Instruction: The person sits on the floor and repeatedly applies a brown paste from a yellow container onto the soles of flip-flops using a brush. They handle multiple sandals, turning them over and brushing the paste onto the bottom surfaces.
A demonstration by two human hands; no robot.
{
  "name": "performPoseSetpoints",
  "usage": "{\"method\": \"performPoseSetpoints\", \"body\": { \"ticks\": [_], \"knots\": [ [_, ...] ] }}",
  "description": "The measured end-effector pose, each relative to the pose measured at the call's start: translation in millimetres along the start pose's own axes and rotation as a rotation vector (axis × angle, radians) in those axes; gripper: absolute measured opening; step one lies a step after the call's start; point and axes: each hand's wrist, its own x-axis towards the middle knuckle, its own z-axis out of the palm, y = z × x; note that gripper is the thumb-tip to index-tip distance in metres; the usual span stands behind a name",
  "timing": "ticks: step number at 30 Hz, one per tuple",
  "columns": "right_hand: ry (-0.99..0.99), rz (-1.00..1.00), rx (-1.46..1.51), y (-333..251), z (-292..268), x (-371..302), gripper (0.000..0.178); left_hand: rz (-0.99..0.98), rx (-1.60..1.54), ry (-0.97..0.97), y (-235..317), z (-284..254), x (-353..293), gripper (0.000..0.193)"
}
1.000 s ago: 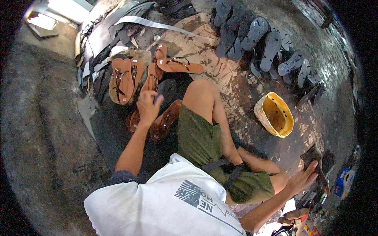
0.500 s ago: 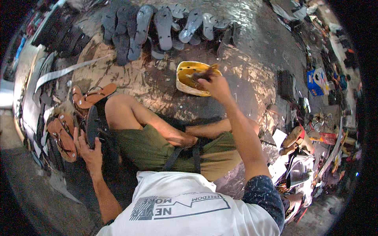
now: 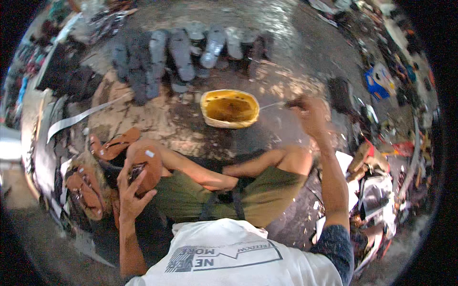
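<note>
A brown sandal with a small white sticker is in my left hand, its brown face turned up above my bent knee. The fingers spread over its dark strap area and the thumb lies at its near edge. My right hand, smeared by motion, is closed to the right of a yellow tub. A small dark thing pokes out from its fingers, too blurred to name. A thin pale strand runs from the tub's rim to that thing. Inside the tub is a brownish-amber coating or content.
Several grey soles lie in a row beyond the tub. More brown sandals rest left of my left hand. A pale strip crosses the floor at left. Beige footwear and scraps clutter the right, with a blue box farther off.
My right hand has come out of the tub and swung right, drawing the strand. The left hand has moved right and raised the sandal, now showing its brown face instead of a dark side.
</note>
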Motion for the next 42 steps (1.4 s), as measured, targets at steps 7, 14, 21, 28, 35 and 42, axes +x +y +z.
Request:
{"method": "performPoseSetpoints", "body": {
  "ticks": [7,14,21,28,35,42],
  "knots": [
    [0.567,0.558,1.229,-54,-27,-11,0.031,-0.308,-0.755,0.156,17,-18,43,0.062],
    [0.110,0.400,1.211,-256,7,4,0.031,-0.308,-1.875,0.107,77,44,95,0.060],
    [0.048,-0.176,1.051,-301,34,-13,0.031,-0.113,-2.110,0.109,96,51,102,0.066],
    [0.287,0.095,1.028,-281,17,41,0.045,-0.270,-1.318,0.357,109,63,80,0.063],
    [0.332,0.075,1.177,-277,31,12,0.040,-0.215,-1.779,0.319,113,56,87,0.071],
    [0.262,-0.226,0.942,-268,15,42,0.031,-0.246,-2.108,0.270,129,41,115,0.069]
  ]
}}
